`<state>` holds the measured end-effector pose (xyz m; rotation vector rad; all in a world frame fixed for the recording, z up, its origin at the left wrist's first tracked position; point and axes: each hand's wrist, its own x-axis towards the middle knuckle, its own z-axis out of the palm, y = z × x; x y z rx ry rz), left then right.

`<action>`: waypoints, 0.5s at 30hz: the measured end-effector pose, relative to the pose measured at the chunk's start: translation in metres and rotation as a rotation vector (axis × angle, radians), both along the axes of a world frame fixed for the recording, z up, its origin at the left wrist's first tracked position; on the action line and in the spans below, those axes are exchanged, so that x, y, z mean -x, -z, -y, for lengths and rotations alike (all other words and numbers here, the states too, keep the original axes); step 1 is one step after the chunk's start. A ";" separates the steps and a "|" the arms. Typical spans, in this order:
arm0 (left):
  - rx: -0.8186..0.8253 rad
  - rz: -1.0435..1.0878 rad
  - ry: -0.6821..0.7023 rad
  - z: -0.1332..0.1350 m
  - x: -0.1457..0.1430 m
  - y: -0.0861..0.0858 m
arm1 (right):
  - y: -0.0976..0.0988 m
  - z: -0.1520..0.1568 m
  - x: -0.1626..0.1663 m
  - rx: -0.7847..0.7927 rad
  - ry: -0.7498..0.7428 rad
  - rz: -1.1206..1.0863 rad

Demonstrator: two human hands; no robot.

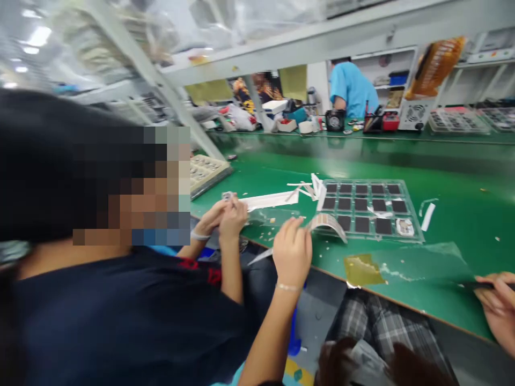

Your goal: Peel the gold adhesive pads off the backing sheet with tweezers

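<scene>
My left hand (293,254) is raised over the front edge of the bench, its fingers closed on a strip of labels (329,223). One end of that strip curls out to the right, in front of the clear tray (414,217). Dark square pieces fill most of the tray's pockets, and a white-and-metal part (404,227) lies in the front right one. At the right edge, my right hand (499,305) grips a slim black tool (475,286); its exact kind is unclear. The tool's tip is over a clear film sheet (430,260) beside a yellowish tape patch (364,269).
A co-worker in a dark shirt (132,316) sits close on the left, hands (231,217) holding a small part. White paper strips (273,200) and scraps litter the green bench (462,198). A beige tray (209,172) stands far left. Another person (352,88) is behind.
</scene>
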<state>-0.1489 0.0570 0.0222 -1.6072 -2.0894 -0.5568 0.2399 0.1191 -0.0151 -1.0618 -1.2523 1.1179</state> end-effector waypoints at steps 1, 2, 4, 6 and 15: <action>0.014 -0.006 0.098 0.009 -0.014 0.004 | -0.014 0.007 0.009 0.101 0.034 -0.098; 0.029 -0.008 0.189 0.016 -0.026 0.008 | -0.027 0.013 0.017 0.182 0.045 -0.165; 0.058 -0.012 0.351 0.026 -0.044 0.016 | -0.051 0.018 0.031 0.252 0.046 -0.222; 0.080 -0.014 0.477 0.031 -0.056 0.019 | -0.071 0.017 0.043 0.253 -0.030 -0.207; 0.161 0.013 0.644 0.054 -0.095 0.022 | -0.073 -0.010 0.105 0.399 -0.270 -0.148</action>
